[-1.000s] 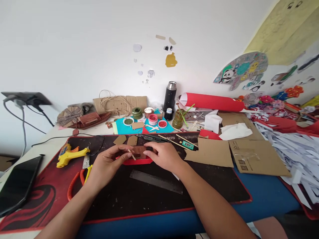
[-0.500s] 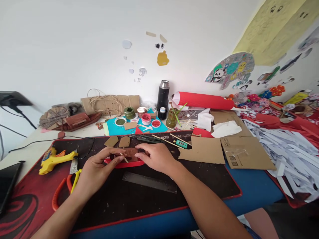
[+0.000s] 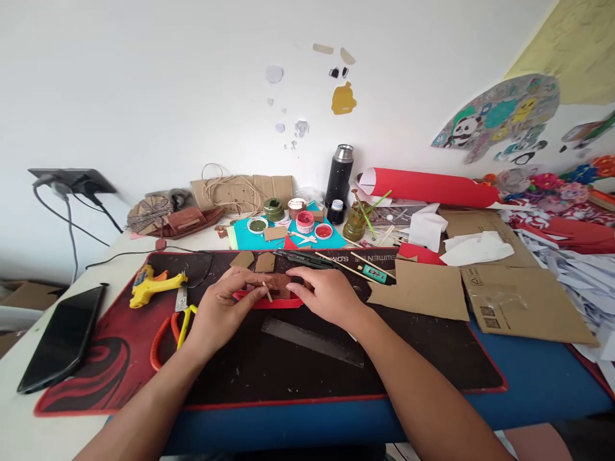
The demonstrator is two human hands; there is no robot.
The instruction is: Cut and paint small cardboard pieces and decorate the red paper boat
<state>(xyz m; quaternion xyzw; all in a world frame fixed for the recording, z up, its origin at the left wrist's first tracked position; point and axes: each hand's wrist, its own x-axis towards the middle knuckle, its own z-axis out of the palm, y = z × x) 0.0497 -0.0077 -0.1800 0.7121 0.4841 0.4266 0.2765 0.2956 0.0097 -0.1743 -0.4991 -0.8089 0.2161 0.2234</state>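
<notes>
Step in hand looks like assembly: both hands work a small brown cardboard piece [image 3: 276, 285] sitting on a red paper cutout [image 3: 269, 301], mid-mat, just beyond the metal ruler [image 3: 312, 342]. Left hand [image 3: 225, 307] has its grip pinched together on a thin wooden stick [image 3: 266, 292], stick tip touching the brown piece. Right hand [image 3: 327, 296] lies flat, fingertips pressing the piece's right end; grip apart, holding nothing.

Next move probably calls for fine placement of the stick while the right hand keeps the piece from sliding.

Surface: dark desk mat [image 3: 240, 378] with red edging, on a blue cover. Glue gun [image 3: 151, 287], pliers [image 3: 166, 326] and phone [image 3: 62, 336] to the left; cardboard sheets [image 3: 523, 301] to the right; paint pots [image 3: 305, 221] and flask [image 3: 340, 174] at the back. Room: white wall [image 3: 144, 96] with paper cutouts stuck on.
</notes>
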